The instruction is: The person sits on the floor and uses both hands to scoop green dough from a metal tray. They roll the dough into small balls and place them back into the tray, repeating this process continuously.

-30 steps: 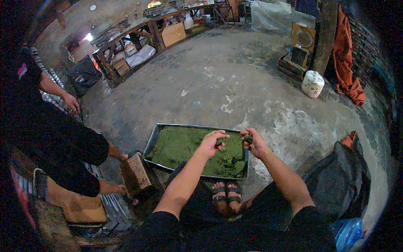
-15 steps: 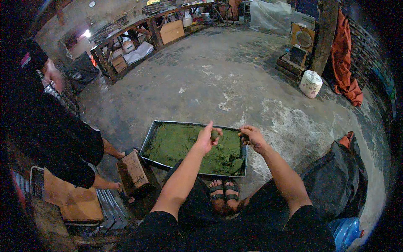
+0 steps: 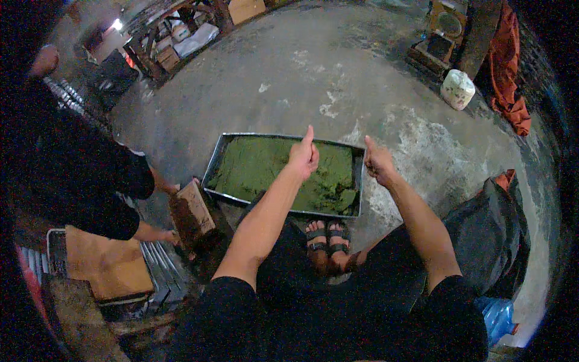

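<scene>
- Shallow rectangular metal tray (image 3: 212, 164) of green paste lies on the concrete floor, long axis left-right.
- Left hand (image 3: 303, 155) hovers above its middle, fist closed, thumb raised.
- Right hand (image 3: 377, 163), likewise fisted, hovers over the tray's right rim.

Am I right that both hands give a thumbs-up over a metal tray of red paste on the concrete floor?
Not quite: the head view shows the paste is green, not red. The left hand and right hand do show thumbs up over the metal tray on the concrete floor.
</scene>
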Tool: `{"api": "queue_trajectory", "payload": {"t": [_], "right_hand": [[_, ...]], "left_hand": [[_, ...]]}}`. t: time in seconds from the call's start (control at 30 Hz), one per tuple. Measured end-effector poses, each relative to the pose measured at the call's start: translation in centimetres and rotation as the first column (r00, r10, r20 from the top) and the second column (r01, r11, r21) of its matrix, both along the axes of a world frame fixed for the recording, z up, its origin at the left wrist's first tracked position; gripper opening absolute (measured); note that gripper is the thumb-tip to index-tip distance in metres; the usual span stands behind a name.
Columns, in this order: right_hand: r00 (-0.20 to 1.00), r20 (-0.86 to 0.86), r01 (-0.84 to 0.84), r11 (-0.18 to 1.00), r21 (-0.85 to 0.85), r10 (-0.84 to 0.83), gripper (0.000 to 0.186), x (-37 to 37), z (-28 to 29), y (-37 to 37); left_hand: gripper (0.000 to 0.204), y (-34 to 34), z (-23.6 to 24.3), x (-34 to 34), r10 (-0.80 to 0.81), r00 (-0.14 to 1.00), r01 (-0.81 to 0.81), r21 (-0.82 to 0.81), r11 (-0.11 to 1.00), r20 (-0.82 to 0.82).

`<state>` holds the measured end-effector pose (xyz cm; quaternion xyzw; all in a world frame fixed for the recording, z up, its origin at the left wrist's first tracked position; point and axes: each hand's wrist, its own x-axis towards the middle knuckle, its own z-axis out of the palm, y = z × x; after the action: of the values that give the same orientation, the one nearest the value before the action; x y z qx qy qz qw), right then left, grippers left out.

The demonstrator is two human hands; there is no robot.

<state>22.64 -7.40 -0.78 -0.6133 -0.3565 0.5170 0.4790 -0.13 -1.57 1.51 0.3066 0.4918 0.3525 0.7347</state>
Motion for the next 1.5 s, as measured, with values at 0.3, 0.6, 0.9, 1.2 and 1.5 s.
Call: {"api": "queue_trajectory", "payload": {"t": [0.3,0.6,0.9,1.2,1.5], "right_hand": [[0.929,-0.370,-0.012,0.996,-0.087,-0.021,0.036,0.2,2.1,0.6],[0.983,-0.131,0.096,0.972,-0.216,-0.126,0.054,-2.0,1.3,0.6],[0.929,-0.361,0.017,0.985,-0.173,-0.079,0.031,0.3,1.6,0.9],[0.774,0.553,-0.262,0.951,-0.164,0.309,0.050,-2.5,-0.8,0.5],[0.969,-0.080,-0.237,0.971,-0.017,0.235,0.033,-3.1,-1.0,1.6]], "left_hand": [[0.037,1.6,-0.7,-1.5,-0.044,0.999,0.044,-0.001,0.999,-0.009],[0.054,1.1,1.0,-2.1,0.149,0.985,-0.154,0.044,0.987,0.092],[0.040,4.7,-0.5,-7.4,0.285,0.953,-0.285,-0.016,0.958,0.102],[0.044,2.6,1.1,-6.2,0.203,0.975,-0.188,0.156,0.970,-0.089],[0.025,3.6,-2.6,-5.4,-0.028,0.999,0.033,0.120,0.992,-0.042]]}}
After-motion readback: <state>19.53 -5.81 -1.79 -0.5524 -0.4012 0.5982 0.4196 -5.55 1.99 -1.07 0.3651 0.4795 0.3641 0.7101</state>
